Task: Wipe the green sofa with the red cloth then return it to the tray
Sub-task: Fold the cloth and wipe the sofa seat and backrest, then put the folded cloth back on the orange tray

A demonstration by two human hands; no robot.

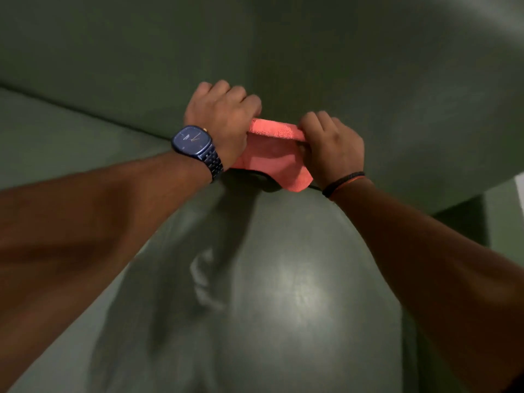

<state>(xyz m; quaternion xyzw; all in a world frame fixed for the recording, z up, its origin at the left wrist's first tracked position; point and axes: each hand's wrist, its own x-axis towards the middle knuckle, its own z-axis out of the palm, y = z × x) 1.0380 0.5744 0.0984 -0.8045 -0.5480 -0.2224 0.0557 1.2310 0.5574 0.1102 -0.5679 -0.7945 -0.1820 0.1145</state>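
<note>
Red cloth (273, 147) stretched against green sofa (368, 66) backrest, long axis nine-to-three, pinched closed by left hand (224, 120) at nine and right hand (333, 146) at three, both equally near; tray unseen.

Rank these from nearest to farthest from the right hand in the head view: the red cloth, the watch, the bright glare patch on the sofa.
1. Red cloth: gripped in the right hand itself.
2. Watch: on the left wrist, across the cloth.
3. Glare patch: low on the sofa, below both arms.
</note>
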